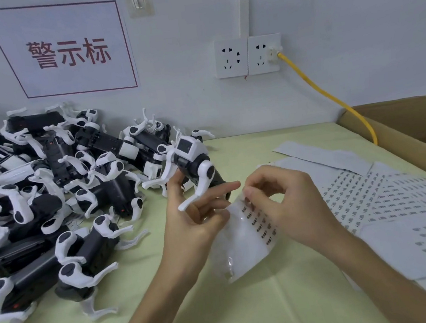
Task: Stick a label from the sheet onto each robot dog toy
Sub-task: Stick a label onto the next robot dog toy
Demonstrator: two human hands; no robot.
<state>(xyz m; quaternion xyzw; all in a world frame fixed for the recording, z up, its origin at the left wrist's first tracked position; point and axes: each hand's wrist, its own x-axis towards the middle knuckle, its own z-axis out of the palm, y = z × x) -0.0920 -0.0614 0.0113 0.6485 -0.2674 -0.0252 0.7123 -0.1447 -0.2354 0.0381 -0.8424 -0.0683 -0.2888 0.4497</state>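
Left hand (195, 218) gripping dog (196, 163) at centre, thumb also pinching sheet (246, 238) edge. Right hand (285, 203) at 3 o'clock of left, fingertips pinching at sheet's top edge; label itself too small to tell. Pile (49, 199) at 9 o'clock on table (252, 305). Spare sheets (391, 205) at 3 o'clock. Box (419, 128) at 2 o'clock. Sockets (248, 56), yellow cable (333, 99) at 12–1 o'clock.

A table (226, 308) with a pale green cover carries a pile of robot dog toys (49, 204) at left and label sheets (390, 200) at right.
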